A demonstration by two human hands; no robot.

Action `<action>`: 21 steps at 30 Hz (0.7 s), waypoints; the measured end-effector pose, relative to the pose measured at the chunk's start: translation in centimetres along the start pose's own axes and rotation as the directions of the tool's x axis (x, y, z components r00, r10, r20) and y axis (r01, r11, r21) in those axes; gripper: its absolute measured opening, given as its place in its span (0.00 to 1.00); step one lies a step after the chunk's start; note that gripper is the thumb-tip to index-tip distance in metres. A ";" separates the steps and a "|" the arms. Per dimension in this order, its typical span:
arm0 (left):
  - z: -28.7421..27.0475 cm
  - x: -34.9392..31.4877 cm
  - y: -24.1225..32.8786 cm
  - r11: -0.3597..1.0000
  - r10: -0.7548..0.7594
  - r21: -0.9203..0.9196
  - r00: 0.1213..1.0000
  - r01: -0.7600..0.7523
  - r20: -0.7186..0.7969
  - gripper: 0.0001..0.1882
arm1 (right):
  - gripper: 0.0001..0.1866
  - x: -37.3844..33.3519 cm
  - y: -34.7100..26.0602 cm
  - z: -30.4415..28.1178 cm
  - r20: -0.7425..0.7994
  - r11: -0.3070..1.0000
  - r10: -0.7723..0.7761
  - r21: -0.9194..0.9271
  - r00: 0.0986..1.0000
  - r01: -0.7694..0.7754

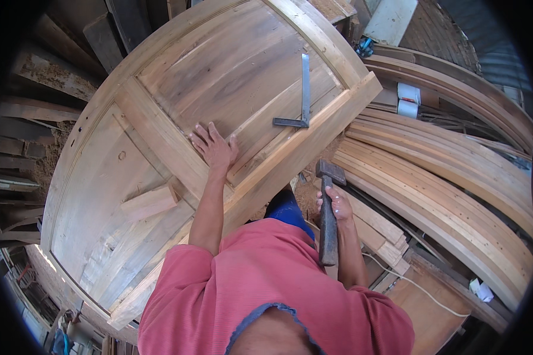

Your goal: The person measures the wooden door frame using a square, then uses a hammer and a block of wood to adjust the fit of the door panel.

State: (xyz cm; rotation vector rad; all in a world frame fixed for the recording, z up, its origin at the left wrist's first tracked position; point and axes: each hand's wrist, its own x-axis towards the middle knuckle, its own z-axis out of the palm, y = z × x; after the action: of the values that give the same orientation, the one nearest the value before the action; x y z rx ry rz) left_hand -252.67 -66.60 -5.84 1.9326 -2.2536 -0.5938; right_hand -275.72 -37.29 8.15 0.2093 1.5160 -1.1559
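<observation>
At far left, rough boards [38, 110] lie beside the door [80, 177], a broad, arched wooden panel that spans the left and middle of the view. A wood block [150, 203] rests on its lower part. Right of the block, the left hand [215, 151] lies flat on the door, palm down, fingers spread. Further right, a square [305, 100] rests on the door near its straight edge. Past that edge, the right hand [340, 204] curls around a hammer [328, 236] just below its head. Long planks [438, 186] are stacked at right.
</observation>
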 end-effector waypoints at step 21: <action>1.7 0.9 0.6 0.995 -0.019 0.085 0.942 0.051 -0.336 0.32 | 0.17 24.4 -18.7 -7.1 0.104 0.437 -0.386 -0.854 0.917 0.281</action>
State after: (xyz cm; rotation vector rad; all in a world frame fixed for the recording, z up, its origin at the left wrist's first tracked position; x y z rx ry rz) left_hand -254.01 -67.04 -7.34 1.9438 -2.0678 -0.1472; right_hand -300.98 -52.33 -3.13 -0.7809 2.1239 -0.5246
